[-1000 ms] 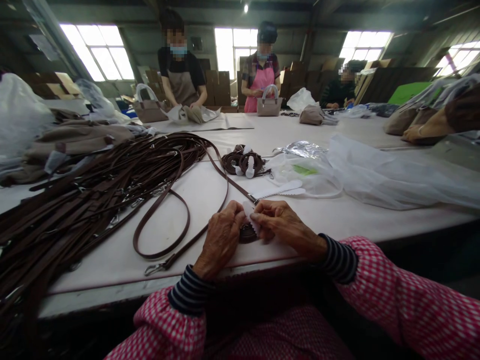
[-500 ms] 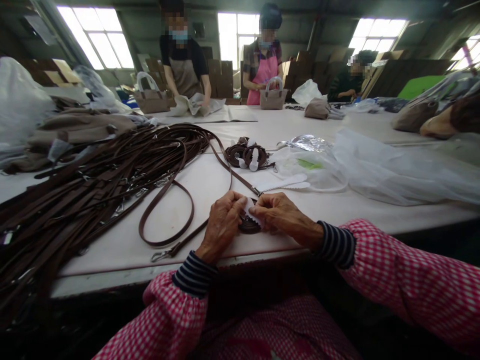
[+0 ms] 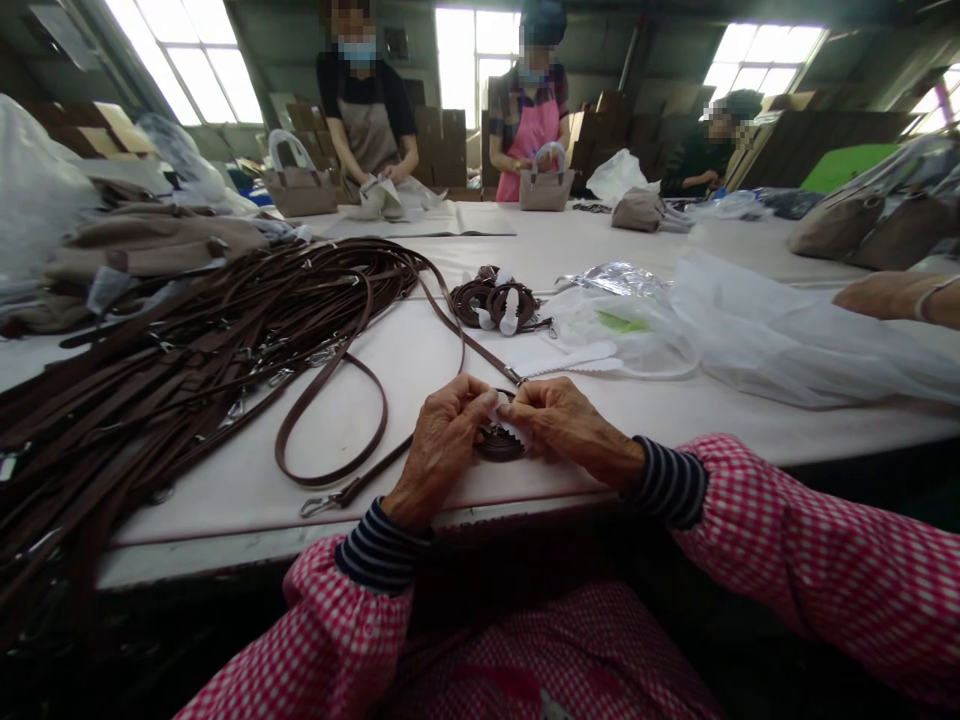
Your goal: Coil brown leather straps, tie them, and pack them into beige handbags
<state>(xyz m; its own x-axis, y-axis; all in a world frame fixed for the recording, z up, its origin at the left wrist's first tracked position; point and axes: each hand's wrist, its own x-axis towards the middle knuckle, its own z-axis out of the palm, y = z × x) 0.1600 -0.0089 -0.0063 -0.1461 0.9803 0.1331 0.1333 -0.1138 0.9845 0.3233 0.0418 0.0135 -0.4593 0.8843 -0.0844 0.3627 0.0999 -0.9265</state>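
Note:
Near the table's front edge, a brown strap is wound into a flat coil [image 3: 501, 447], partly hidden by my hands. A white toothed strip [image 3: 513, 428] lies across the coil. My left hand [image 3: 448, 435] pinches the strip's upper end between thumb and fingers. From the other side, my right hand [image 3: 574, 425] is closed on the same strip, its fingertips close to the left thumb. Just beyond my hands, a loose strap with a metal fitting [image 3: 514, 376] runs back to the pile. A metal clip [image 3: 321, 504] on a strap end lies left of my left hand.
A large heap of brown straps [image 3: 247, 310] covers the left side. Finished-looking coils [image 3: 491, 302] with white strips lie ahead, beside spare white strips [image 3: 581, 358] and clear plastic bags [image 3: 780, 330]. Another person's arm [image 3: 900, 296] reaches in at right. People handle handbags [image 3: 546, 188] across the table.
My hands stay at the coil, the strip shifting slightly between my fingers. At right, another person's bare forearm has come in over the plastic. The co-worker at back left has lifted the grey-white sheet.

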